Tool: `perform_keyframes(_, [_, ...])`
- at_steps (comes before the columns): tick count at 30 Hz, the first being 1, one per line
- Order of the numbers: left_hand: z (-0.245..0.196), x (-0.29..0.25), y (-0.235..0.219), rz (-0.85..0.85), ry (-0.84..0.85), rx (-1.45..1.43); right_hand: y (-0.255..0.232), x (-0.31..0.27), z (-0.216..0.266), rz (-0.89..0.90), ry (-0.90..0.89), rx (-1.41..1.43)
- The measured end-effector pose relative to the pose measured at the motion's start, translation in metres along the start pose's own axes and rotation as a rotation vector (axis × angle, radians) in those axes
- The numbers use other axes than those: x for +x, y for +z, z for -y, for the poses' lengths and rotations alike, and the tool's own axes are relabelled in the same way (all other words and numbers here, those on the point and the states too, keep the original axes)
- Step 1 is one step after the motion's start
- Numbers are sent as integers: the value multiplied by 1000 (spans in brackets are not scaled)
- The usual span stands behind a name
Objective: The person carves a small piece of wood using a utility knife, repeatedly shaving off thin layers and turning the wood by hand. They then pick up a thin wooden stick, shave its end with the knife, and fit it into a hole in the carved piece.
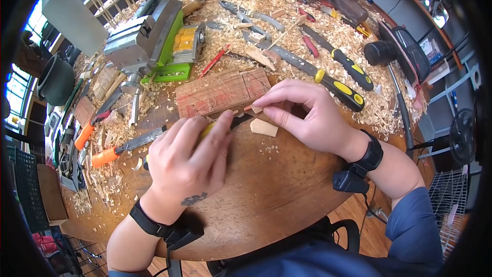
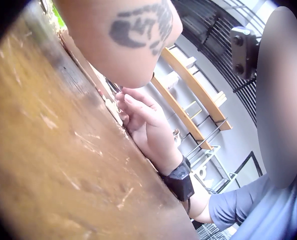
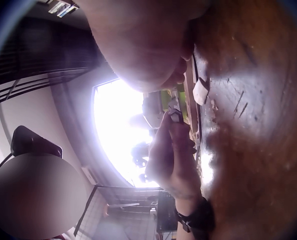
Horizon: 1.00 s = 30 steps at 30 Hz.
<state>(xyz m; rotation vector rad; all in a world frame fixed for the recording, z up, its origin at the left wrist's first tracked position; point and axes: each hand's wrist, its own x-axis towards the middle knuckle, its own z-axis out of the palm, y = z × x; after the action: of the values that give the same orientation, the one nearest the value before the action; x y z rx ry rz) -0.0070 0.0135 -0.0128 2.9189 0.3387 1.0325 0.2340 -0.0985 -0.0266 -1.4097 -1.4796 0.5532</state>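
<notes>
My left hand (image 1: 187, 156) curls round a yellow-and-black knife (image 1: 207, 130), most of its handle hidden by the fingers. Its dark blade (image 1: 241, 121) points toward the right hand, and in the right wrist view the blade end (image 3: 175, 109) shows beyond the fingers. Thumb and fingertips of my right hand (image 1: 307, 118) pinch a small reddish-tipped wood piece (image 1: 249, 107), largely covered by the fingers. A pale faceted wood offcut (image 1: 264, 127) lies on the table just below the right fingertips. Behind both hands sits a flat wooden board (image 1: 223, 93) with red markings.
Orange-handled chisels (image 1: 105, 157) lie at left near a green-and-grey vise (image 1: 148, 41). Rasps with yellow-black handles (image 1: 341, 90), a black mallet (image 1: 380, 53) and a red pencil (image 1: 215, 60) lie among wood shavings (image 1: 287, 18) on the wooden table (image 1: 277, 190).
</notes>
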Motion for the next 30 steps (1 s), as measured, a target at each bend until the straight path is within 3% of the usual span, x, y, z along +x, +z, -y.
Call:
perform_keyframes(4, [7,-4,1,-60,3,33,-5,0,4,105,11,-121])
perform_keyframes(6, [7,-4,0,-52,-17,18,-3,3,-9,133,-288,-263])
perform_keyframes(11, [5,-5,-5,-20,-39,-17,-7,1,-1,145,-165,-186])
perform_keyframes(16, [4,-5,-5,10,-42,-73,-6,-1,8,-36,88,24])
perform_keyframes(21, [4,-5,-3,25,-55,-90,-8,0,-7,-59,72,31])
perform_keyframes(23, [4,-3,-4,21,-61,-90,-9,4,-15,-75,-147,-82])
perform_keyframes(27, [5,-5,-5,17,-69,-113,-4,0,-3,-44,-71,18])
perform_keyframes(29, [9,-5,-2,-29,-48,-118,-4,-2,4,4,112,132])
perform_keyframes(30, [11,-5,-1,-75,-29,-126,-6,-1,5,1,109,131])
